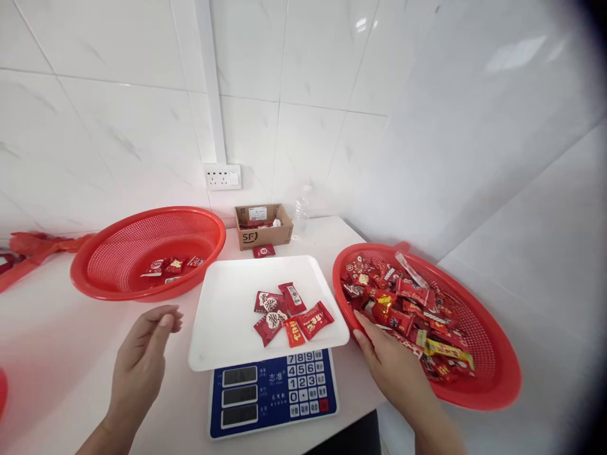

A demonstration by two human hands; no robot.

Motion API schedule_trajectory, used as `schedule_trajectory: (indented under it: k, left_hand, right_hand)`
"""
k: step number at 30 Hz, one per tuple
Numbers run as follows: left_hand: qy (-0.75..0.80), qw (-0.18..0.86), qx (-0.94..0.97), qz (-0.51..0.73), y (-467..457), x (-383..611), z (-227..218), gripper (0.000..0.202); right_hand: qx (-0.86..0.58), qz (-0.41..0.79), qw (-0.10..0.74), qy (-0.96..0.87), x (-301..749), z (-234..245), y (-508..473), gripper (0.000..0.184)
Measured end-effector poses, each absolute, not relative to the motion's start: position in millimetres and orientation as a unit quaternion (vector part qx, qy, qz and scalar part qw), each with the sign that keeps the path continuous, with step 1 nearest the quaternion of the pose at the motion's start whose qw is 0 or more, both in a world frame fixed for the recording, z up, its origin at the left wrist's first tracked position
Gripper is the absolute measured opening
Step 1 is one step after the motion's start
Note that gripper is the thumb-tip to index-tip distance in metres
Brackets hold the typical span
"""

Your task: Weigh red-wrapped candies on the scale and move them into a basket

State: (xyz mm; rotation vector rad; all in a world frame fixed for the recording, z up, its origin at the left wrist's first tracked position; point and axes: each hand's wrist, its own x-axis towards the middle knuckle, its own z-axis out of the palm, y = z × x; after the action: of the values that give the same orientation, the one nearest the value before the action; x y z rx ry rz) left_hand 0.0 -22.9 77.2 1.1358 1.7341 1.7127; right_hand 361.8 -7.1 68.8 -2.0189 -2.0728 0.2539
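My left hand (142, 360) hovers over the table, left of the scale. Its fingers are curled in against the thumb, and nothing shows between them. On the right, my right hand (391, 360) lies across the near rim of a red mesh basket (493, 360), thumb and forefinger apart, beside a heap of wrapped candies (403, 303). Its other fingers are partly hidden. Between my hands is a white weighing tray (227, 303) with several red candy packets (294, 332) on its right half. Below it sits the scale's blue keypad panel (275, 392) with small displays.
A second red basket (147, 221) at the left holds a few candies. Behind the tray stand a small cardboard box (265, 237), a loose red packet (263, 251) and a clear bottle (302, 212). Tiled walls (303, 145) bound the back and right.
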Motion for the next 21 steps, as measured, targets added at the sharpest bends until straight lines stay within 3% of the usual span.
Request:
schedule_trajectory:
  k: [9, 14, 21]
  left_hand:
    - [0.504, 0.244, 0.784, 0.269, 5.8, 81.1, 104.0, 0.038]
    - [0.453, 0.184, 0.863, 0.125, 29.8, 116.8, 102.3, 0.054]
    - [0.454, 0.14, 0.879, 0.025, 49.7, 152.6, 96.5, 0.069]
  right_hand:
    - [-0.68, 0.062, 0.08, -0.726, 358.8, 70.1, -8.5, 0.05]
    - [-0.677, 0.079, 0.068, -0.728, 358.7, 70.8, -8.6, 0.05]
    - [-0.658, 0.077, 0.085, -0.744, 360.5, 68.2, -8.7, 0.051]
